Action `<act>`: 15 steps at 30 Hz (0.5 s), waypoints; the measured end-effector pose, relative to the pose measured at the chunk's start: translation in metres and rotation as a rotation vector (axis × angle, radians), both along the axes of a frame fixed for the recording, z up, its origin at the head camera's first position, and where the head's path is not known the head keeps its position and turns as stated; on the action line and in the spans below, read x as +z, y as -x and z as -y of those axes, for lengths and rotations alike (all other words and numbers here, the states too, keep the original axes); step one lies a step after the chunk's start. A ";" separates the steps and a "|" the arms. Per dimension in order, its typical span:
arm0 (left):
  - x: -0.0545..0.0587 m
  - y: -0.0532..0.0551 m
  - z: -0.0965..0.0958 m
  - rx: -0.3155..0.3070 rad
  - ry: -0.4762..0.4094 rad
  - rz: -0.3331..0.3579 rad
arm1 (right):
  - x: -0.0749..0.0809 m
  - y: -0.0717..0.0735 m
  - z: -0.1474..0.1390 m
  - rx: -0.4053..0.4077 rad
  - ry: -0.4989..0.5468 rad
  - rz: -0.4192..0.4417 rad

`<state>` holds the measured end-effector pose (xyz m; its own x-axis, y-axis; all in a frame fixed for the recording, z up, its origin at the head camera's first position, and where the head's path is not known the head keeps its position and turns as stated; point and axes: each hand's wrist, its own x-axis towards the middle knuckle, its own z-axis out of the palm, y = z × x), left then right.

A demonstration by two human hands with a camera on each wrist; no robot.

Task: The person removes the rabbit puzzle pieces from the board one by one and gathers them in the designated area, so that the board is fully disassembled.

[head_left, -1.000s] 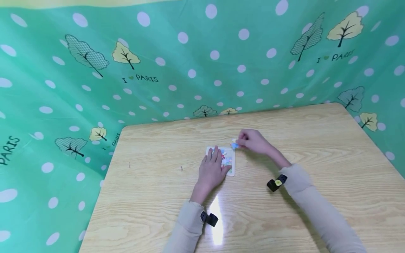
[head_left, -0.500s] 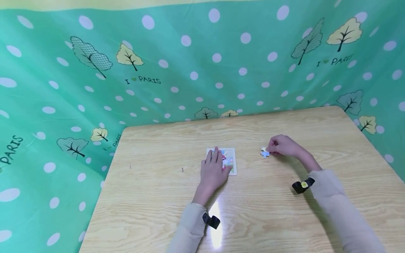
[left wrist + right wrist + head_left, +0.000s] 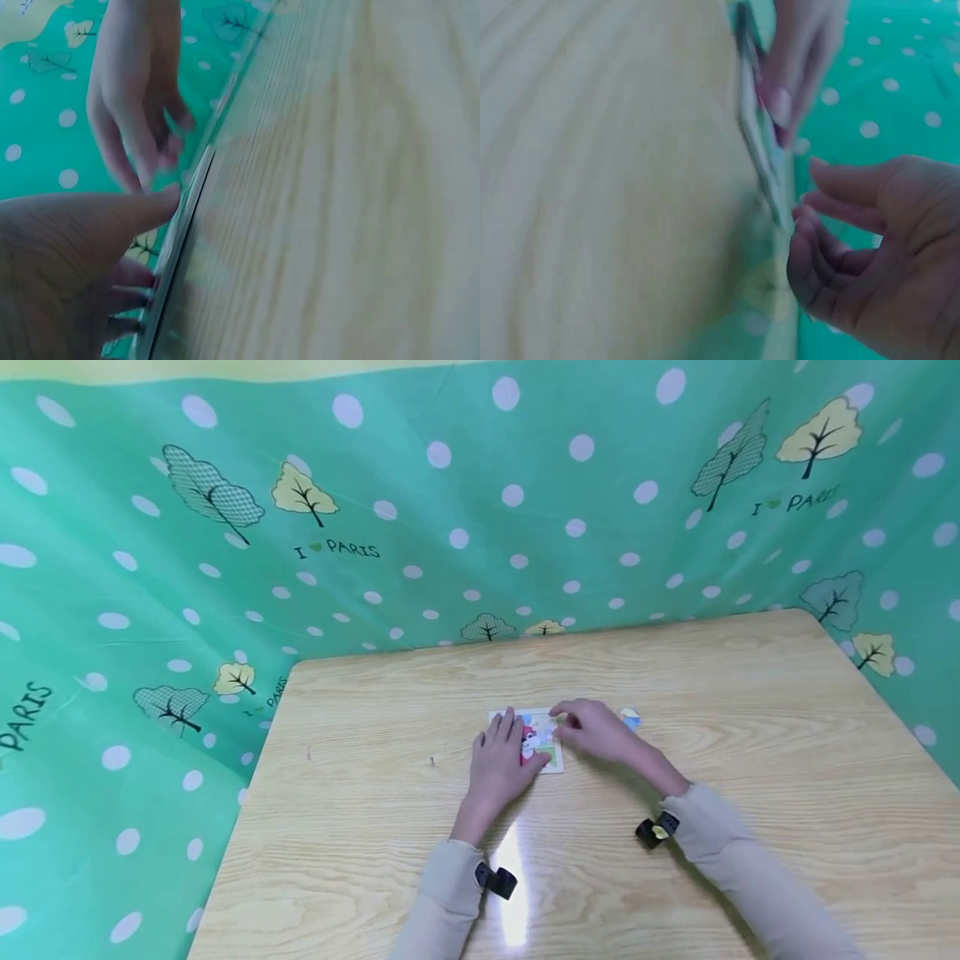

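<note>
A small jigsaw puzzle (image 3: 538, 739) in a white frame lies on the wooden table, showing a bright cartoon picture. My left hand (image 3: 498, 768) rests flat across its left part and hides that side. Over the puzzle's upper right edge is my right hand (image 3: 592, 728), its fingers loosely bent. In the right wrist view, the thumb and fingers of the right hand (image 3: 877, 247) stand apart with nothing visible between them. A blue and cream puzzle piece (image 3: 632, 718) lies on the table just right of the right hand, which partly hides it.
The pale wooden table (image 3: 360, 843) stretches around the puzzle, with a small dark mark (image 3: 432, 762) to its left. Behind it hangs a green curtain (image 3: 420, 485) with white dots and trees.
My right hand carried the puzzle piece rightward from the puzzle, let go of it on the table, and came back left to the puzzle's edge. The left hand has stayed put.
</note>
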<state>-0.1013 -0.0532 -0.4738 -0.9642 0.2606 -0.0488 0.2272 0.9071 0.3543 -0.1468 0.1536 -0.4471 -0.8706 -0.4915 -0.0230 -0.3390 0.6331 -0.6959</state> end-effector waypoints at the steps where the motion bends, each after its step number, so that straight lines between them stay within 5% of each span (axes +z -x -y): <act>1: 0.000 0.000 -0.002 0.004 0.003 -0.003 | -0.002 0.000 0.006 0.004 -0.008 0.001; 15: -0.001 -0.003 -0.007 0.044 0.019 0.028 | -0.007 0.002 0.031 -0.036 0.002 0.104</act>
<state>-0.0985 -0.0460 -0.4748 -0.9730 0.2164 -0.0801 0.1770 0.9227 0.3426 -0.1483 0.1230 -0.4536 -0.8806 -0.4601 -0.1136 -0.2417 0.6423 -0.7274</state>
